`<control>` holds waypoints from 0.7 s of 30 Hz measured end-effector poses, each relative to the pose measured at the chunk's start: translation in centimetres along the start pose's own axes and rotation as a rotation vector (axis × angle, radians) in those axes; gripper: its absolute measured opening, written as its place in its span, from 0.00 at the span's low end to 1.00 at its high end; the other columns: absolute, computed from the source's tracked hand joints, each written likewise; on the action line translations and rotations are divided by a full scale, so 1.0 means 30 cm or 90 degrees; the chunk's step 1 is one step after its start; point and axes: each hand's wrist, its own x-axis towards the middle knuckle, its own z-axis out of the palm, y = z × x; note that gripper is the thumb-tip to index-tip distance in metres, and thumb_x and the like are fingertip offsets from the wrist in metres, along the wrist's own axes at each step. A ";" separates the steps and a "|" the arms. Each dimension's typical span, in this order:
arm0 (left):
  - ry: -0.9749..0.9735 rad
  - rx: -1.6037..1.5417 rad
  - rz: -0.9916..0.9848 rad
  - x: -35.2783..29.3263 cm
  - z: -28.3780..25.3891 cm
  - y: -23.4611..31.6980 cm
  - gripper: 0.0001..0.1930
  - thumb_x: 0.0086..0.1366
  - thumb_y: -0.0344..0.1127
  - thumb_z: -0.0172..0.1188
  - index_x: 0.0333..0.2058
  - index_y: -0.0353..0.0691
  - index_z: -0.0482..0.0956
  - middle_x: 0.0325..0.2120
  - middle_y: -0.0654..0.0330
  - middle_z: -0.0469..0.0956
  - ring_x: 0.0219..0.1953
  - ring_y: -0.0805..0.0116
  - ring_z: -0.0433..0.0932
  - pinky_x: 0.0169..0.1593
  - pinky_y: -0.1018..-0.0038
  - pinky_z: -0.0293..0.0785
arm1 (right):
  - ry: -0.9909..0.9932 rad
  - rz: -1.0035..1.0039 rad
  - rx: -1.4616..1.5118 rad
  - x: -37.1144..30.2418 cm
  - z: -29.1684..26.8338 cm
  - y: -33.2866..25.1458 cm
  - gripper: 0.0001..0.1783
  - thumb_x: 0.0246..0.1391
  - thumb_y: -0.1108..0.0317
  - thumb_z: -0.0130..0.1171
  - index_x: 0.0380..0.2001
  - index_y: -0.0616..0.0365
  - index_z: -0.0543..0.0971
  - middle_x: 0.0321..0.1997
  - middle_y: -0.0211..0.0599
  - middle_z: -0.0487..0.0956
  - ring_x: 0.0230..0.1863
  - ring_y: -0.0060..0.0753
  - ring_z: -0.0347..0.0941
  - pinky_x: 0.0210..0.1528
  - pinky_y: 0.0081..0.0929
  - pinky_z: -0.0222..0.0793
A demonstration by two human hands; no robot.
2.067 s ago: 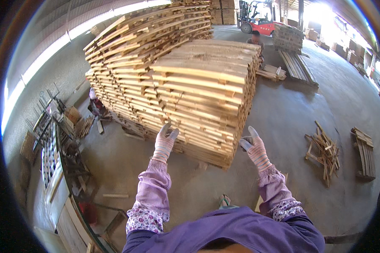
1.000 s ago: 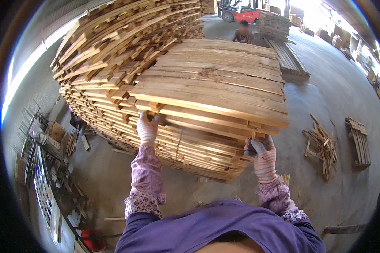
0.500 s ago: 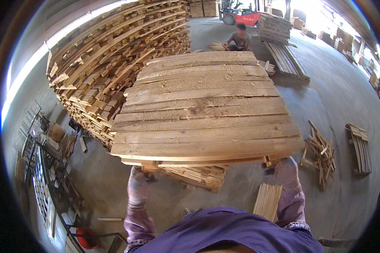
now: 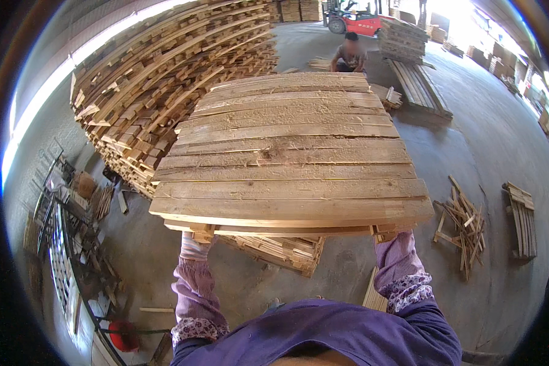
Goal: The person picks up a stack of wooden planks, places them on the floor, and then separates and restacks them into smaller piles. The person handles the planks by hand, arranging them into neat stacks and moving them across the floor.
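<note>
A wooden pallet (image 4: 287,157) with a deck of close-set boards, strewn with sawdust and shavings, fills the middle in front of me. My left hand (image 4: 195,249), in a striped glove, is at the near left block of the pallet. Its fingers are out of sight beneath the wood. At the near right block, my right hand (image 4: 399,236) reaches under the pallet and is mostly hidden by it. Both arms, in purple striped sleeves with flowered cuffs, stretch forward. Below the pallet's near edge shows a stack of thin slats (image 4: 287,251).
Tall stacked pallets (image 4: 165,79) rise at the left. Beyond the deck a person (image 4: 350,56) crouches, with a red forklift (image 4: 361,24) behind. Loose sticks (image 4: 460,229) and a small slatted stack (image 4: 521,219) lie right. A metal frame (image 4: 61,262) and red stool (image 4: 124,335) stand lower left.
The pallet has shifted slightly left against the surroundings. Both hands have gone farther under its near edge, and my right hand is now mostly covered.
</note>
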 end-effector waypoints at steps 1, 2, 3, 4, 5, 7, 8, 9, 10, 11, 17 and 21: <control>-0.022 0.072 0.010 0.000 0.018 0.032 0.27 0.66 0.54 0.53 0.59 0.48 0.70 0.55 0.53 0.74 0.56 0.49 0.73 0.59 0.51 0.71 | 0.012 -0.010 -0.019 -0.014 -0.015 -0.016 0.27 0.65 0.53 0.48 0.61 0.56 0.70 0.61 0.44 0.73 0.58 0.44 0.73 0.56 0.47 0.73; -0.045 0.145 0.024 0.003 0.035 0.063 0.26 0.65 0.54 0.54 0.58 0.49 0.71 0.53 0.54 0.76 0.55 0.49 0.74 0.58 0.51 0.72 | 0.027 -0.021 -0.035 -0.039 -0.032 -0.027 0.27 0.65 0.53 0.48 0.61 0.56 0.70 0.61 0.44 0.73 0.58 0.44 0.73 0.56 0.47 0.73; -0.065 0.221 0.041 0.005 0.040 0.114 0.25 0.65 0.54 0.54 0.57 0.49 0.73 0.51 0.55 0.78 0.54 0.49 0.75 0.57 0.51 0.73 | 0.038 -0.031 -0.049 -0.070 -0.039 -0.034 0.27 0.65 0.53 0.48 0.61 0.56 0.70 0.61 0.44 0.73 0.58 0.44 0.73 0.56 0.47 0.73; -0.054 0.375 0.122 -0.004 0.024 0.128 0.23 0.65 0.53 0.55 0.55 0.50 0.74 0.48 0.55 0.79 0.52 0.49 0.76 0.56 0.51 0.73 | 0.050 -0.035 -0.056 -0.106 -0.044 -0.026 0.27 0.65 0.53 0.48 0.61 0.56 0.70 0.60 0.44 0.74 0.58 0.44 0.73 0.55 0.47 0.73; -0.017 0.545 0.205 -0.003 0.012 0.138 0.22 0.65 0.52 0.55 0.53 0.51 0.76 0.46 0.56 0.80 0.51 0.49 0.77 0.55 0.50 0.73 | 0.062 -0.042 -0.063 -0.137 -0.045 -0.017 0.27 0.65 0.54 0.48 0.61 0.56 0.70 0.60 0.44 0.74 0.57 0.44 0.73 0.55 0.47 0.73; 0.022 0.705 0.279 -0.022 -0.021 0.181 0.20 0.64 0.52 0.56 0.51 0.52 0.78 0.44 0.57 0.81 0.49 0.48 0.78 0.55 0.50 0.73 | 0.090 -0.063 -0.074 -0.212 -0.044 0.006 0.26 0.65 0.54 0.48 0.61 0.56 0.70 0.60 0.44 0.74 0.57 0.44 0.73 0.55 0.47 0.73; 0.014 0.694 0.271 -0.025 -0.025 0.148 0.21 0.64 0.53 0.56 0.52 0.52 0.77 0.45 0.57 0.81 0.50 0.49 0.77 0.55 0.50 0.73 | 0.103 -0.077 -0.082 -0.246 -0.042 0.013 0.26 0.65 0.54 0.49 0.61 0.56 0.70 0.59 0.44 0.74 0.57 0.44 0.73 0.54 0.47 0.73; 0.010 0.691 0.262 -0.031 -0.053 0.125 0.21 0.63 0.53 0.56 0.52 0.52 0.77 0.45 0.57 0.80 0.50 0.49 0.77 0.55 0.50 0.72 | 0.114 -0.088 -0.079 -0.283 -0.023 0.032 0.26 0.65 0.54 0.49 0.61 0.56 0.70 0.59 0.44 0.74 0.56 0.44 0.73 0.54 0.47 0.73; 0.022 0.685 0.249 -0.006 -0.067 0.030 0.22 0.64 0.54 0.56 0.53 0.52 0.76 0.46 0.57 0.80 0.51 0.49 0.77 0.56 0.50 0.72 | 0.117 -0.094 -0.078 -0.314 0.013 0.072 0.26 0.64 0.54 0.49 0.61 0.56 0.70 0.59 0.44 0.74 0.56 0.44 0.74 0.54 0.47 0.73; 0.029 0.678 0.234 0.019 -0.076 -0.071 0.23 0.64 0.55 0.56 0.54 0.52 0.76 0.47 0.57 0.80 0.52 0.50 0.77 0.56 0.50 0.72 | 0.129 -0.097 -0.077 -0.355 0.027 0.113 0.26 0.64 0.54 0.49 0.60 0.56 0.70 0.59 0.44 0.74 0.56 0.44 0.74 0.54 0.47 0.73; 0.049 0.043 0.218 0.051 -0.042 -0.263 0.15 0.63 0.42 0.60 0.47 0.45 0.77 0.42 0.59 0.80 0.40 0.60 0.80 0.46 0.59 0.78 | 0.230 -0.181 -0.109 -0.620 0.001 0.158 0.25 0.64 0.55 0.49 0.60 0.56 0.71 0.57 0.44 0.75 0.54 0.44 0.74 0.52 0.46 0.73; -0.024 0.360 0.187 0.124 -0.079 -0.391 0.21 0.63 0.43 0.60 0.53 0.44 0.76 0.49 0.57 0.79 0.46 0.58 0.79 0.50 0.60 0.79 | 0.265 -0.220 -0.111 -0.721 0.002 0.173 0.25 0.64 0.56 0.49 0.59 0.56 0.71 0.56 0.44 0.75 0.53 0.44 0.74 0.51 0.46 0.73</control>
